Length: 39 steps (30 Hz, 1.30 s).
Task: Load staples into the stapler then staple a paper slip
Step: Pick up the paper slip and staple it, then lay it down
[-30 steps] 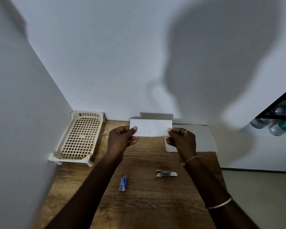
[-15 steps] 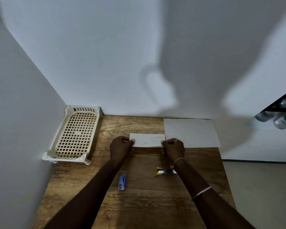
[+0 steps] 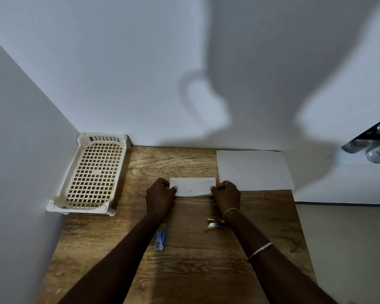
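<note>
A white paper slip (image 3: pixel 193 186) lies low over the wooden table (image 3: pixel 184 266) near its middle. My left hand (image 3: pixel 160 195) pinches the slip's left end and my right hand (image 3: pixel 226 194) pinches its right end. A small stapler (image 3: pixel 214 223) with yellow ends lies on the table behind my right wrist, partly hidden by it. A blue staple box (image 3: pixel 160 238) sits beside my left forearm.
A cream plastic basket tray (image 3: pixel 92 174) stands at the table's far left against the wall. A larger white sheet (image 3: pixel 253 170) lies at the back right. Walls close the left and back sides. Bottles (image 3: pixel 375 150) lie on a shelf at the far right.
Both hands have lowered the slip from an upright hold in the air down toward the table. The view has tilted so more of the table's back shows.
</note>
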### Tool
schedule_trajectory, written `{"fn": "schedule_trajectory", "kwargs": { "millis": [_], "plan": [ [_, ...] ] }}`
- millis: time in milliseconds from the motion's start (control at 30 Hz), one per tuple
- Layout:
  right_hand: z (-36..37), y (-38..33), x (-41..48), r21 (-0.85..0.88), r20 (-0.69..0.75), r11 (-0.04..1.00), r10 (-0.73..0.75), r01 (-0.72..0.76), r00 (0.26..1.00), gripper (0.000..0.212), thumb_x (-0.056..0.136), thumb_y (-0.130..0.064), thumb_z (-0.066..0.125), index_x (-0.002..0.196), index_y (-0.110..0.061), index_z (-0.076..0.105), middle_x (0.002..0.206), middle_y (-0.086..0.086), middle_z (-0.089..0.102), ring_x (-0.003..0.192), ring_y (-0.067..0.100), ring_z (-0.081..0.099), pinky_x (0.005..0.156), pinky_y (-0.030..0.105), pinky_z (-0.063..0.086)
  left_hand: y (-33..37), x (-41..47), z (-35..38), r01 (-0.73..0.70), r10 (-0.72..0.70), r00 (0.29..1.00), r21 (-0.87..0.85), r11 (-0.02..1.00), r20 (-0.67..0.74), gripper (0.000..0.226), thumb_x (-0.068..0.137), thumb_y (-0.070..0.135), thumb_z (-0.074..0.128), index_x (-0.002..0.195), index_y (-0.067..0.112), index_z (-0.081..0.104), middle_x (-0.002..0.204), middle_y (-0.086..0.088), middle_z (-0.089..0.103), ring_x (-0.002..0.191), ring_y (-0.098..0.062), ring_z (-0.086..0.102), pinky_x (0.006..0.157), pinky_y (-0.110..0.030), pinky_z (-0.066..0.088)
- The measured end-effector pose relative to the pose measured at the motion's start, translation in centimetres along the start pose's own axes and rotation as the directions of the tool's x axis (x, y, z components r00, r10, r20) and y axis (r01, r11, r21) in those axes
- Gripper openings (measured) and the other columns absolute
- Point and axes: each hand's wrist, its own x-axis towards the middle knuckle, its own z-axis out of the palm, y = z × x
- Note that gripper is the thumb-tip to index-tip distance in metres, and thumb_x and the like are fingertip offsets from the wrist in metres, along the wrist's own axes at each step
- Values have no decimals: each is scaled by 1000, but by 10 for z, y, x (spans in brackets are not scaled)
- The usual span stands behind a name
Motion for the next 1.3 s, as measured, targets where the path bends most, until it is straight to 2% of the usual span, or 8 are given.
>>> {"fn": "schedule_trajectory", "kwargs": {
  "millis": [133,233,467,600,667,767,1000,1300],
  "plan": [
    [-1,1,0,-94,-5,995,-37,36,999,21,84,-30,73,83,-10,64,87,7,71,90,27,67,80,30,49,-3,1,3,-71,72,997,145,987,2,31,87,37,78,109,18,67,94,1,73,69,1,54,57,-12,34],
    [-5,-1,-3,-148,1,987,-67,67,998,24,86,-34,71,87,-12,63,88,7,71,90,27,67,82,35,54,-4,2,2,-85,81,996,184,979,27,35,89,42,74,113,20,62,94,1,72,78,-9,63,58,-17,40],
    [-20,-6,-19,-189,-32,934,-314,303,949,22,93,-36,66,99,-15,68,97,2,66,89,17,65,80,30,53,11,-27,-4,-205,216,975,165,965,-46,48,96,46,64,133,19,50,126,-5,61,106,-21,64,78,-29,48],
    [-13,0,-42,-346,172,774,-503,530,847,37,99,-32,54,129,-14,64,136,6,61,126,22,55,108,34,41,10,-57,2,-459,418,888,421,783,190,49,100,33,58,144,16,50,154,-12,46,137,-29,47,108,-43,44],
    [-5,4,-50,-459,321,664,-496,590,807,48,102,-36,44,145,-15,51,157,6,42,144,23,39,119,38,27,8,-64,6,-513,377,857,509,691,353,57,104,38,46,156,17,35,168,-13,23,154,-32,22,122,-49,25],
    [3,8,-57,-538,434,598,-409,595,803,57,103,-41,32,155,-18,32,167,3,19,153,25,20,122,45,16,1,-65,10,-546,305,829,560,623,469,65,108,45,32,163,18,13,172,-12,-1,159,-33,-2,124,-57,8],
    [12,6,-55,-599,503,566,-285,567,816,60,105,-42,26,159,-16,22,169,5,9,155,27,9,124,52,7,-14,-54,19,-569,265,806,567,596,530,67,107,48,23,163,16,9,172,-14,-7,158,-36,-1,124,-59,8],
    [11,-28,-11,-608,476,563,-306,560,824,59,104,-40,30,157,-15,24,167,4,18,153,26,18,123,54,14,9,-1,23,-594,315,789,522,612,528,65,108,45,30,163,15,13,172,-12,-5,159,-34,0,124,-57,9]
  ]
}}
